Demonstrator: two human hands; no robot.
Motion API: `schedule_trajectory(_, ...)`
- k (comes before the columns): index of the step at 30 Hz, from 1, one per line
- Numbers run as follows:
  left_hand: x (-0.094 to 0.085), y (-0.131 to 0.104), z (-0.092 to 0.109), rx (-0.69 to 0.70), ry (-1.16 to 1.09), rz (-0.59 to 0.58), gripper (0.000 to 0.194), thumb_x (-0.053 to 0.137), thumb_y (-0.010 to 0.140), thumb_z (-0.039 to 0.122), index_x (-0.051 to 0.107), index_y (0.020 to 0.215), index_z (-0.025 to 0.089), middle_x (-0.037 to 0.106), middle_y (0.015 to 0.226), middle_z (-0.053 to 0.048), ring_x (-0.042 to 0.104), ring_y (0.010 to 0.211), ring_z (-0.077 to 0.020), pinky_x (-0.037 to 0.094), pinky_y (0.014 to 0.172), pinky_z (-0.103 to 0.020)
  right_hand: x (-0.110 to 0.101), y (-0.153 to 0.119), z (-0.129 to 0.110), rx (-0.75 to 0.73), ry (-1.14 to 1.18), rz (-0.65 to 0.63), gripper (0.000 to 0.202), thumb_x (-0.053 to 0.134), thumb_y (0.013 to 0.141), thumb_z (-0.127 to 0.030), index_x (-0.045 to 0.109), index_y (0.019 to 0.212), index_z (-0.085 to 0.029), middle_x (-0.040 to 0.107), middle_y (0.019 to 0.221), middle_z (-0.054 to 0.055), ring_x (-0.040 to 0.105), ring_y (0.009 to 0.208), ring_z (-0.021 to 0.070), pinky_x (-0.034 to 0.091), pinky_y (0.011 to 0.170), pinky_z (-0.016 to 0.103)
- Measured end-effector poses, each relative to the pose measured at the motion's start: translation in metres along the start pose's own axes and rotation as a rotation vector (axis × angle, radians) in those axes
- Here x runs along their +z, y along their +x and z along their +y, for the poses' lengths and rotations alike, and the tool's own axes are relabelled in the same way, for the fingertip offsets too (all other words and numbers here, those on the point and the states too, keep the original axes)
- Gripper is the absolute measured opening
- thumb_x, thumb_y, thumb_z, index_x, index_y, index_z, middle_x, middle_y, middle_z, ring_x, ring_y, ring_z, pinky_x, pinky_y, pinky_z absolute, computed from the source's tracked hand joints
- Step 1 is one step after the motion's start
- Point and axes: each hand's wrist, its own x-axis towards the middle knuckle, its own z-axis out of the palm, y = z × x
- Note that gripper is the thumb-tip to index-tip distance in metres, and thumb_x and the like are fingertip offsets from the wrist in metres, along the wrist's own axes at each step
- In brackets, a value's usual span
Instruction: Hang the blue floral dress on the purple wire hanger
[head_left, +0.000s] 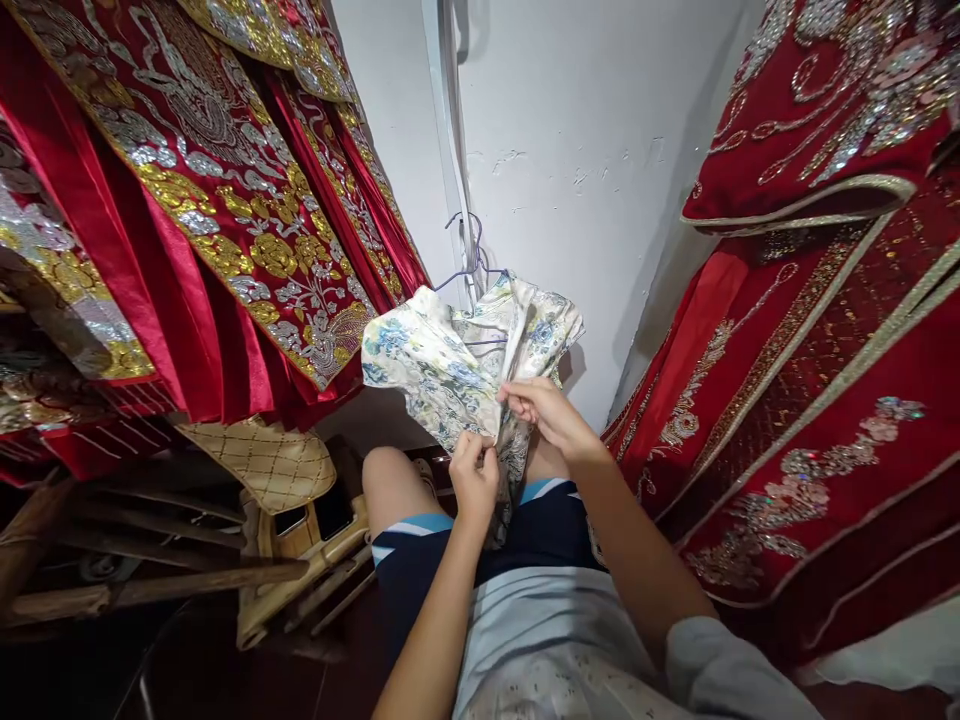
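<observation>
A white short-sleeved shirt (435, 372) with blue and yellow flowers hangs before me on a purple wire hanger (456, 277). Its front is partly undone, and the hanger's bar shows inside the neck opening. My left hand (474, 468) pinches the front edge low on the shirt. A little higher and to the right, my right hand (538, 408) grips the same front edge between thumb and fingers. Any button under the fingertips is too small to make out. The shirt's lower part falls between my knees.
Red embroidered garments hang close on the left (262, 230) and right (750, 400). A metal pole (450, 130) stands against the white wall (570, 120). Bamboo furniture (300, 570) with a phone-like dark object on it is at lower left, beside a quilted gold cloth (262, 462).
</observation>
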Motion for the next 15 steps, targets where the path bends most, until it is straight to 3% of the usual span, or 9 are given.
schedule_trajectory(3, 0.000, -0.005, -0.007, -0.014, -0.001, -0.047, 0.020, 0.051, 0.088, 0.008, 0.052, 0.072, 0.021, 0.047, 0.073, 0.000, 0.050, 0.068, -0.0158, 0.038, 0.063, -0.026, 0.004, 0.035, -0.045, -0.006, 0.119, -0.009, 0.023, 0.074, 0.085, -0.029, 0.061, 0.070, -0.016, 0.046, 0.052, -0.006, 0.035, 0.040, 0.0037, 0.024, 0.035, 0.017)
schedule_trajectory(7, 0.000, -0.012, -0.027, -0.043, 0.069, -0.100, 0.020, 0.050, 0.085, 0.008, 0.049, 0.070, 0.021, 0.044, 0.072, 0.000, 0.047, 0.063, -0.0152, 0.036, 0.060, -0.026, 0.020, 0.080, -0.093, 0.094, 0.420, 0.083, 0.022, 0.050, 0.099, -0.014, 0.055, 0.077, -0.016, 0.038, 0.047, -0.010, 0.026, 0.035, 0.0028, 0.019, 0.033, 0.013)
schedule_trajectory(11, -0.002, -0.009, -0.043, -0.043, 0.099, -0.114, 0.015, 0.053, 0.084, 0.010, 0.052, 0.074, 0.021, 0.047, 0.072, 0.001, 0.048, 0.063, -0.0161, 0.037, 0.061, -0.027, 0.029, 0.092, -0.094, 0.052, 0.400, 0.112, 0.025, 0.047, 0.100, -0.018, 0.058, 0.078, -0.015, 0.042, 0.047, -0.009, 0.030, 0.034, 0.0028, 0.021, 0.033, 0.014)
schedule_trajectory(14, -0.006, 0.022, -0.033, 0.006, 0.069, -0.154, 0.002, 0.061, 0.088, 0.020, 0.060, 0.089, 0.020, 0.059, 0.083, -0.003, 0.057, 0.078, -0.0189, 0.044, 0.071, -0.029, 0.025, 0.083, -0.079, -0.070, 0.230, 0.069, 0.023, 0.059, 0.096, -0.027, 0.062, 0.076, -0.015, 0.048, 0.050, -0.007, 0.036, 0.036, 0.0035, 0.025, 0.034, 0.015)
schedule_trajectory(15, -0.008, 0.040, -0.025, 0.039, 0.045, -0.154, 0.010, 0.062, 0.090, 0.023, 0.062, 0.099, 0.020, 0.061, 0.089, -0.004, 0.059, 0.083, -0.0197, 0.046, 0.075, -0.030, 0.023, 0.079, -0.075, -0.105, 0.169, 0.054, 0.023, 0.062, 0.094, -0.029, 0.063, 0.075, -0.015, 0.050, 0.050, -0.006, 0.038, 0.037, 0.0037, 0.027, 0.035, 0.015)
